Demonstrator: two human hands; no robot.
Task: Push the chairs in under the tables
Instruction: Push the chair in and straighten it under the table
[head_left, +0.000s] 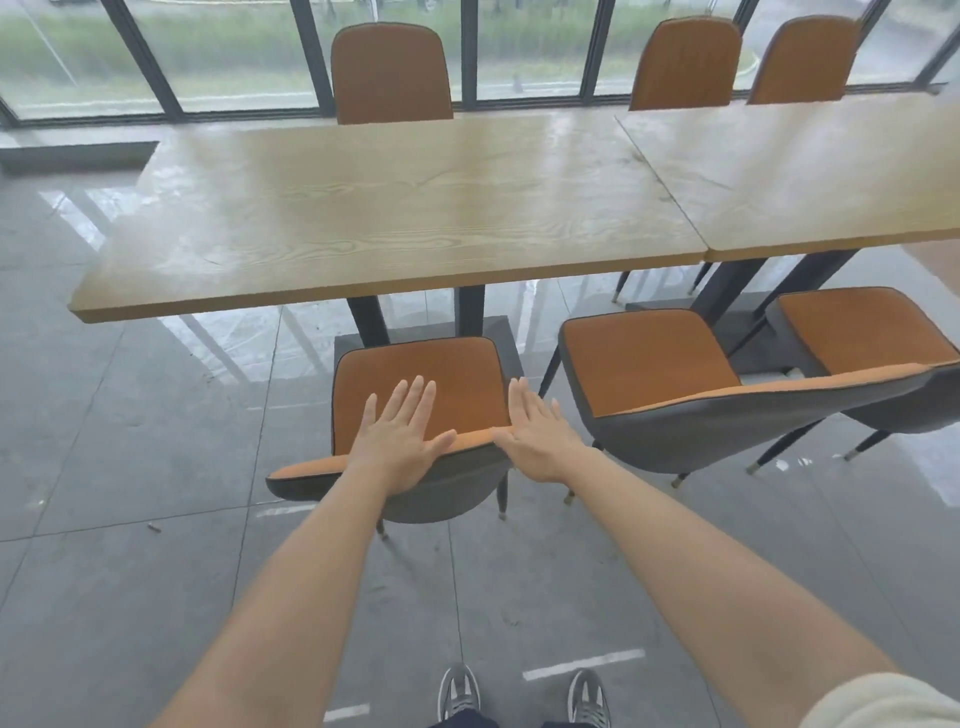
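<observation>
Our L hand & R hand rest flat, fingers straight, on the orange-grey padded chair; seat faces the light wood table, grey tile floor

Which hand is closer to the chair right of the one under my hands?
Right. The right hand is at the right backrest corner of the near chair, beside the next chair; the left hand rests farther left on that backrest.
</observation>
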